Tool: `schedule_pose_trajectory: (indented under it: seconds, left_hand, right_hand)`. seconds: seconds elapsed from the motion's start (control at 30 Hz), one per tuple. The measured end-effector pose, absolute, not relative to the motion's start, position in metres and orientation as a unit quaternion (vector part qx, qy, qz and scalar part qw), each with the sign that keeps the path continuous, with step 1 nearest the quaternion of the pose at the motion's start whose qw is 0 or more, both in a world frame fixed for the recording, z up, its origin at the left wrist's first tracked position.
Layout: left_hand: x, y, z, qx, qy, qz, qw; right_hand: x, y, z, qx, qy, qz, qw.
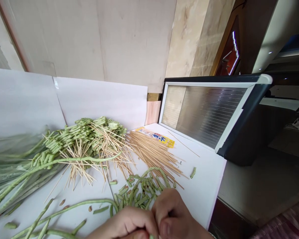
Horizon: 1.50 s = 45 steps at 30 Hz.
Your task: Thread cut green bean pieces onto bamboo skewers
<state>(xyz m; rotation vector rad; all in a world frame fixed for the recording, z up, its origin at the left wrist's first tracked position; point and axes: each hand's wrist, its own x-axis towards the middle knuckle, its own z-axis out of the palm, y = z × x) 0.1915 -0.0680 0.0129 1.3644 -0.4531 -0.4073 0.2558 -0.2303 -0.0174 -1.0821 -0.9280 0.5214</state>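
My left hand [129, 223] and my right hand [173, 215] meet at the bottom centre, fingers curled together. A bit of green bean [151, 236] shows between them; most of it is hidden. Just beyond lie short cut bean pieces [139, 194] in a loose pile on the white surface. Further back, loose bamboo skewers [151, 151] fan out beside a yellow printed wrapper [168, 142]. At the left back, bean pieces threaded on skewers [77, 134] are stacked, their bare stick ends pointing forward.
Long whole beans [87, 201] curve across the left front. A clear plastic bag [12, 166] with beans lies at the far left. White boards [102, 99] stand along the wall. A dark-framed ribbed panel [204, 113] rises at the right back, near the table's right edge [218, 196].
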Motion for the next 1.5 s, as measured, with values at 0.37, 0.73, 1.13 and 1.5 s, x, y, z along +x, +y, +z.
schedule_pose_trajectory:
  seconds: [0.37,0.73,1.13,1.5]
  left_hand:
    - [0.203,-0.075,0.009,0.379,0.044,-0.099,0.919]
    - [0.207,-0.070,0.013,0.415,0.067,-0.084,0.903]
    - [0.201,-0.072,0.010,0.662,-0.022,-0.158,0.732]
    - [0.199,-0.068,0.024,0.824,-0.072,-0.059,0.560]
  right_hand:
    - [0.273,-0.236,-0.003,-0.532,-0.324,0.200,0.756]
    - [0.276,-0.250,0.007,-0.747,-0.440,0.029,0.497]
    - [0.265,-0.236,0.002,-0.769,-0.359,0.087,0.521]
    - [0.265,-0.232,-0.001,-0.801,-0.405,0.070,0.435]
